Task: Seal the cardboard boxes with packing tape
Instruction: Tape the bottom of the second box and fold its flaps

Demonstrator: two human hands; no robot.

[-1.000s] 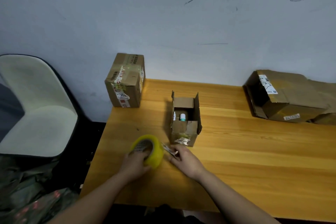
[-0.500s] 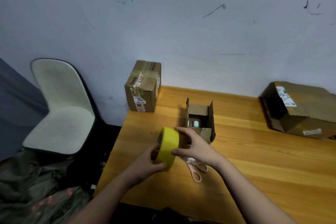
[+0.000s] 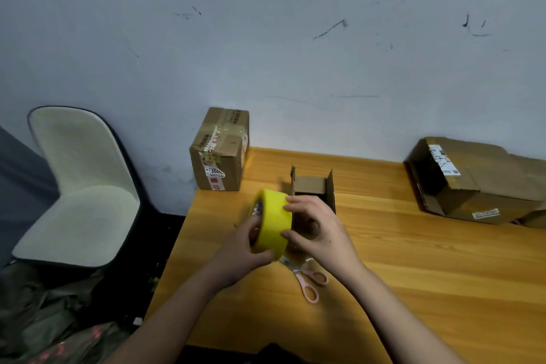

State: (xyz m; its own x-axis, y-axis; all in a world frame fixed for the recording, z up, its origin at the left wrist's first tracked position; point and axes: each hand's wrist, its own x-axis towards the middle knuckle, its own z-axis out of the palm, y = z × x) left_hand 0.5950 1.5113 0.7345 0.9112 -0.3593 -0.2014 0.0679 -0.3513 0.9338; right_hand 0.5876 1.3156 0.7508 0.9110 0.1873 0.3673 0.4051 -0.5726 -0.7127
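Both hands hold a yellow roll of tape [image 3: 273,223] upright on its edge, lifted above the wooden counter [image 3: 413,269] and just in front of a small open box [image 3: 313,186]. The left hand [image 3: 242,257] grips the roll from below and from its open side, thumb curled onto the yellow band and the other fingers reaching in toward the core. The right hand [image 3: 320,230] pinches the roll's outer band, its fingers [image 3: 291,201] curled over the upper edge and its thumb pressed lower on the same face. The small open box stands with its side flaps raised; the hands hide its lower half. Pink-handled scissors [image 3: 307,278] lie flat on the counter nearer the person than the box, partly under the right wrist. A taped shut box [image 3: 220,151] stands behind and left of the open box at the counter's corner, against the wall. A large crumpled box [image 3: 484,183] lies well to the right of the open box. A pale chair [image 3: 79,186] stands left of the counter.
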